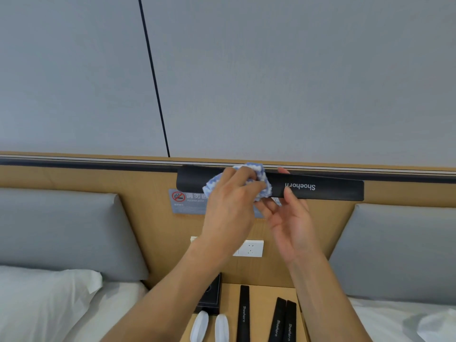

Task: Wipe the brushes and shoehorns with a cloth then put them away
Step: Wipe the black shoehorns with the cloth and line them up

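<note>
Your forearms rise from the bottom edge, and below them the wooden surface [259,292] between the two beds carries what waits: three black shoehorns [243,314] lying lengthwise and, just left of them, two white brushes [199,325], with a dark box [209,292] behind the brushes.

Above that surface, held up level in front of the headboard, is the shoehorn in hand [320,187], its printed name upside down to you. Your right hand [288,218] steadies it, thumb on the near face and fingertips over the far edge. Your left hand [229,201] grips the blue-and-white cloth [261,183], bunched around the shoehorn's middle.

You appear to be mid-wipe on this one. Next, I'd judge, draw the cloth along each end, then lay the shoehorn down and take another from the surface.
</note>
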`<control>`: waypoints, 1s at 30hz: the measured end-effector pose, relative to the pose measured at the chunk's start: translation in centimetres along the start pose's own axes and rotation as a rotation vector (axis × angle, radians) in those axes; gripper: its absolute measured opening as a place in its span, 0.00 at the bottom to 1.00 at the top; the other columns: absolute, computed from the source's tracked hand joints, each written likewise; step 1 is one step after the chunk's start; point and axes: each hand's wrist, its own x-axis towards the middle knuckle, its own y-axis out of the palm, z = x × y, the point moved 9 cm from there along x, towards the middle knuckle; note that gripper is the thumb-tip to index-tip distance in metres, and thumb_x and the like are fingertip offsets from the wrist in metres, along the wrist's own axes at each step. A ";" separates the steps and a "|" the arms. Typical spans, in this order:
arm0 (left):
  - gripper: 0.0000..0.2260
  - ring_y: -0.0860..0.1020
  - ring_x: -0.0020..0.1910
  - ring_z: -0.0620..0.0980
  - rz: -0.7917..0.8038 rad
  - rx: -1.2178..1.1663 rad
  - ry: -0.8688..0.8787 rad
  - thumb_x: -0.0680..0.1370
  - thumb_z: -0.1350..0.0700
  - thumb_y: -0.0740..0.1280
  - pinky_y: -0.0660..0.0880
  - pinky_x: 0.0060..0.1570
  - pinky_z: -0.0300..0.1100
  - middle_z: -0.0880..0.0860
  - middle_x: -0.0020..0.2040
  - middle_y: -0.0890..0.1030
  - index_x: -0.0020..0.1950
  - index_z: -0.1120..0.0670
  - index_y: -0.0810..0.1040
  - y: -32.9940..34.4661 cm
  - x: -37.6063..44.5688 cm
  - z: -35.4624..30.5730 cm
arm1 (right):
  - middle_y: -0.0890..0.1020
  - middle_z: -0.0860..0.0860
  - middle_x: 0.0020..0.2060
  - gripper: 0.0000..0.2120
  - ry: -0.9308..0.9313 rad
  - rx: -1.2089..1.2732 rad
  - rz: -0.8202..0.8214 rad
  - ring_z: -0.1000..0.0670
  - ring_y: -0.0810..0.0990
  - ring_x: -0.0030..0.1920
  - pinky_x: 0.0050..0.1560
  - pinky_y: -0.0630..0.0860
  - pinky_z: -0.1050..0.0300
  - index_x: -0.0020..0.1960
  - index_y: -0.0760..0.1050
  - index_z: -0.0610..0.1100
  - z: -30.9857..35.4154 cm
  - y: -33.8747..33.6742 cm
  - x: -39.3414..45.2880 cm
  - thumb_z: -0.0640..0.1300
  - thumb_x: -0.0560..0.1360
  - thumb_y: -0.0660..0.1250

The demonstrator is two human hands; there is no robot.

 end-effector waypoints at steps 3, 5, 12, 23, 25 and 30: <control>0.12 0.75 0.48 0.57 0.019 -0.049 0.027 0.74 0.64 0.64 0.76 0.39 0.52 0.54 0.51 0.81 0.51 0.57 0.85 0.1 0.1 -0.3 | 0.79 0.37 0.63 0.16 -0.005 -0.067 0.073 0.41 0.83 0.60 0.50 0.82 0.51 0.65 0.76 0.40 0.3 -0.2 -0.1 0.36 0.78 0.64; 0.12 0.75 0.49 0.57 0.040 -0.090 0.017 0.75 0.66 0.65 0.76 0.42 0.53 0.53 0.52 0.81 0.53 0.57 0.85 0.1 0.1 0.3 | 0.79 0.38 0.64 0.19 -0.032 -0.161 0.185 0.41 0.81 0.62 0.54 0.81 0.52 0.65 0.77 0.43 0.9 0.4 -0.2 0.33 0.76 0.64; 0.11 0.76 0.51 0.54 0.018 -0.104 -0.015 0.76 0.67 0.68 0.76 0.44 0.44 0.53 0.53 0.81 0.54 0.57 0.85 -0.5 -0.2 0.9 | 0.84 0.40 0.57 0.18 -0.155 -0.369 0.136 0.40 0.83 0.59 0.53 0.82 0.51 0.59 0.78 0.43 1.9 -0.4 0.1 0.36 0.70 0.71; 0.13 0.75 0.55 0.50 -0.139 -0.078 -0.104 0.78 0.56 0.63 0.77 0.45 0.46 0.53 0.57 0.78 0.58 0.57 0.82 -2.7 0.0 0.7 | 0.84 0.40 0.56 0.20 -0.015 -0.184 0.011 0.42 0.85 0.55 0.51 0.83 0.53 0.63 0.76 0.38 -0.7 0.9 -0.2 0.45 0.74 0.68; 0.12 0.75 0.55 0.49 -0.132 -0.089 -0.129 0.80 0.57 0.63 0.77 0.47 0.45 0.52 0.58 0.77 0.59 0.57 0.82 -2.7 0.2 1.2 | 0.84 0.38 0.56 0.20 0.004 -0.196 0.032 0.41 0.84 0.57 0.54 0.83 0.52 0.64 0.76 0.38 -0.9 1.3 -0.3 0.46 0.75 0.66; 0.09 0.79 0.50 0.56 -0.153 -0.021 -0.064 0.76 0.64 0.68 0.80 0.41 0.51 0.58 0.54 0.80 0.54 0.61 0.84 -3.0 -0.1 1.1 | 0.84 0.37 0.56 0.20 -0.028 -0.252 0.008 0.40 0.84 0.57 0.60 0.80 0.48 0.65 0.75 0.38 -0.3 0.9 -0.4 0.46 0.76 0.65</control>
